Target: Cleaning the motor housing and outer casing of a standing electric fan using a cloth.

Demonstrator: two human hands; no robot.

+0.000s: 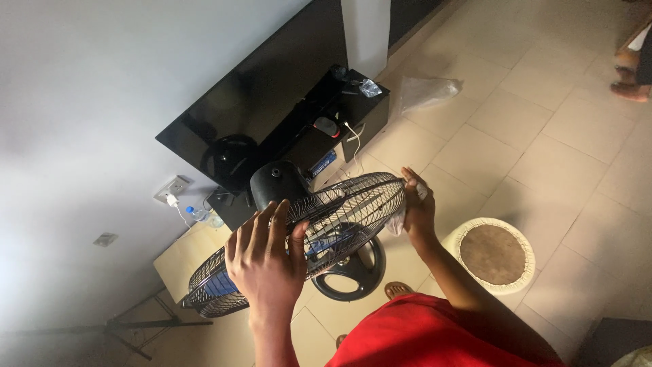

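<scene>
A black standing fan fills the middle of the view, its round wire cage tilted toward me with blue blades behind the wires. My left hand lies flat on the front of the cage, fingers spread. My right hand grips the cage's right rim and presses a small white cloth against it. The fan's black motor housing sits behind the cage, and its round black base rests on the tiled floor below.
A large dark television stands on a low black cabinet against the white wall. A round cream stool sits at my right. A clear plastic bag lies on the tiles. Another person's foot shows at top right.
</scene>
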